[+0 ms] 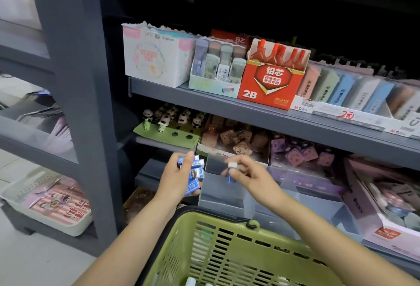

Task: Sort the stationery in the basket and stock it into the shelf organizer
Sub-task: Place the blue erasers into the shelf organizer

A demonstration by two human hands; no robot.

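Observation:
My left hand [176, 175] grips a stack of several blue-and-white erasers [195, 176] just left of the clear plastic shelf organizer [295, 194]. My right hand [246, 175] pinches a single blue-and-white eraser [231, 172] above the organizer's left compartment. The green basket [227, 251] sits below both arms at the bottom of the view, with a few white items showing inside it near the bottom edge.
The grey shelf [250, 112] above carries a red 2B lead box [270, 78], pastel lead tubes and rows of boxed erasers. Panda pens [168, 119] and purple items fill the middle shelf. A white tray [45, 206] lies low at the left.

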